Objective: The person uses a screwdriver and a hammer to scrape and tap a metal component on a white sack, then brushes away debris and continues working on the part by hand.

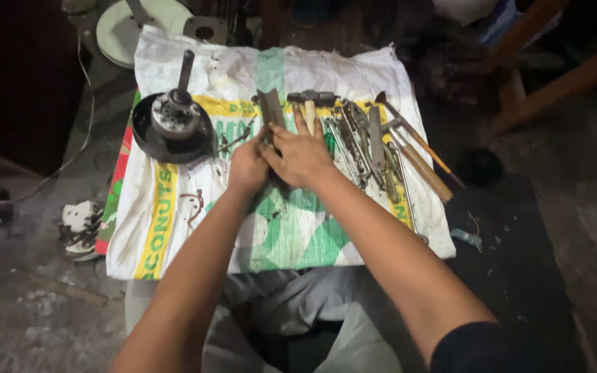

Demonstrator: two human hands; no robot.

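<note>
A white woven sack (195, 228) is lying spread on the floor, a round motor part (172, 124) sitting at its left. The left hand (249, 168) is gripping a grey metal strip (271, 110); the right hand (302, 155) is pressing flat, fingers spread, beside scattered tools (374, 145).

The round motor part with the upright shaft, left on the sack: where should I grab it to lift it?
Probably by the upright shaft, from above. It stands clear over the round motor part, with nothing around it. The dark rim lies flat on the sack, so fingers would have to dig under it. Both the left hand and right hand are on the grey metal piece.
</note>
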